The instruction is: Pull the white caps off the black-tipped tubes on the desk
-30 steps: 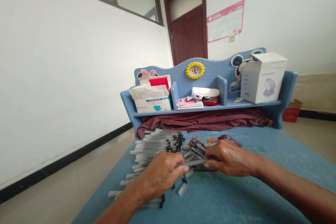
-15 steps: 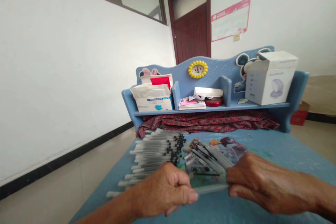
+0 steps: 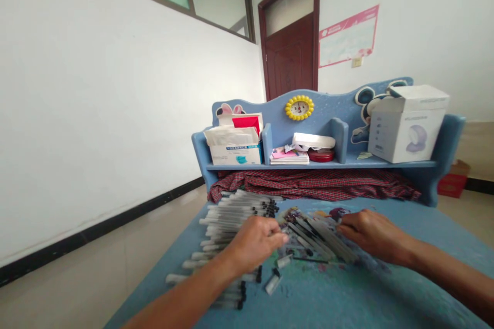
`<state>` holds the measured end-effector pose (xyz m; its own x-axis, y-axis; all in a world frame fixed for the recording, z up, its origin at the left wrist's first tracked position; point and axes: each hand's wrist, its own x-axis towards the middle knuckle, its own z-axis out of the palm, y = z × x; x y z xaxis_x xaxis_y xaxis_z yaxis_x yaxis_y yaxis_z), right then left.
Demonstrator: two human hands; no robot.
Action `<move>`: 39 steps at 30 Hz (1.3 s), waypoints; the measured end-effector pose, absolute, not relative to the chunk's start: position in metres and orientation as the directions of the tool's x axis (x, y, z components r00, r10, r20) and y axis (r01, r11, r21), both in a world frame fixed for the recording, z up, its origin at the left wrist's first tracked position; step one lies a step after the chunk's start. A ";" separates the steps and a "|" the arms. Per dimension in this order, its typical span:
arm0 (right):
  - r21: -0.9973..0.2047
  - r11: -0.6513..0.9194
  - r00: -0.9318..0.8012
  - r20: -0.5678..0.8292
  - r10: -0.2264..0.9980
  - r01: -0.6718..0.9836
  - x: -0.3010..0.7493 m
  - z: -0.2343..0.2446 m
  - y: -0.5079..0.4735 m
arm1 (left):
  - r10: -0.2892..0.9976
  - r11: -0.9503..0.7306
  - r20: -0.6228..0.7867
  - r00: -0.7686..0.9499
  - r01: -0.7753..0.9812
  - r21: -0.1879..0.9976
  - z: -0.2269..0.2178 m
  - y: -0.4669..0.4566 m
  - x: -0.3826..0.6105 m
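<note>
My left hand [image 3: 257,241] is closed in a pinch between two groups of pen parts; what its fingertips hold, if anything, is blurred. My right hand [image 3: 372,234] is curled shut at the right edge of a loose pile of clear pen barrels [image 3: 334,239], and its grip is hidden. Thin black refills [image 3: 304,234] lie among those barrels. To the left, many whitish pens with black ends [image 3: 227,213] lie side by side in a stack, partly covered by my left forearm. A clear pen cap [image 3: 273,284] and another cap [image 3: 284,261] lie on the tabletop.
The blue table [image 3: 328,300] has a shelf at its back holding an opened mask box [image 3: 237,154], papers, a red round tin [image 3: 321,156] and a white carton [image 3: 409,126]. A checked red cloth [image 3: 309,184] lies bunched below the shelf. A white wall stands left.
Both hands have moved farther forward and apart. The translucent tube stretched between them is no longer there. Caps on the near tabletop now show, and the view has shifted slightly.
</note>
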<state>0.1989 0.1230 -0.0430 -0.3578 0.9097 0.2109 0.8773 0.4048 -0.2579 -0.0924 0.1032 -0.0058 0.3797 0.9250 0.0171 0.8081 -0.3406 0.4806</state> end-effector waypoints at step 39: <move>-0.151 0.480 -0.464 0.127 0.877 0.864 0.138 -0.042 0.096 | 0.901 -0.431 -0.090 0.424 0.854 -0.292 -0.014 0.032 -0.182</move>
